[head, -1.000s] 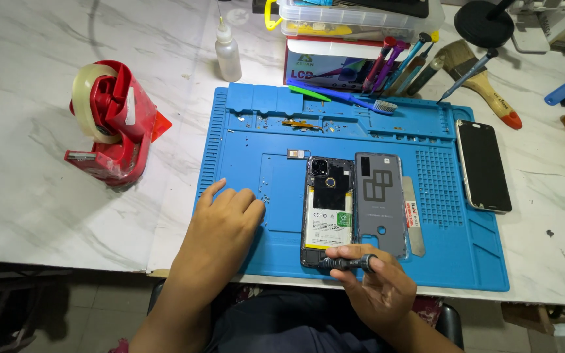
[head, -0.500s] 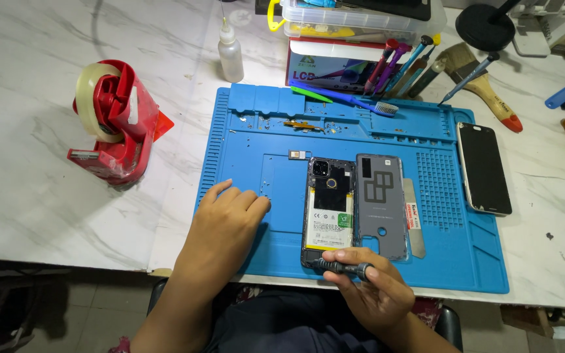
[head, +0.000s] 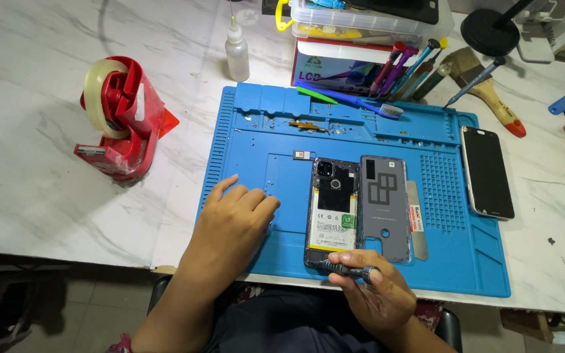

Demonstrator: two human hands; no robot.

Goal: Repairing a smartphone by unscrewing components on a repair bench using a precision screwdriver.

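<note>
A right hand (head: 377, 297) grips a dark screwdriver (head: 344, 268), fingers closed round its shaft, the tip lying at the bottom edge of an opened phone (head: 333, 212). The left hand (head: 233, 219) rests flat, fingers loosely together and holding nothing, on the blue work mat (head: 465, 261) just left of the phone. The phone lies face down near the mat's front edge, its back already off: the grey back cover (head: 384, 208) sits touching it on the right, and the battery and camera module show bare. The inner frame appears in place, so the work seems early, with the innards yet to be lifted. A thin metal pry tool (head: 416, 219) lies just right of the cover. Behind the phone are a small tray part (head: 300, 154) and scattered bits near the mat's far rim. Well right of the phone a second phone (head: 486, 171) lies screen up; far left on the desk (head: 34, 209) stands a red tape dispenser (head: 122, 117). Nothing blocks the hands.
</note>
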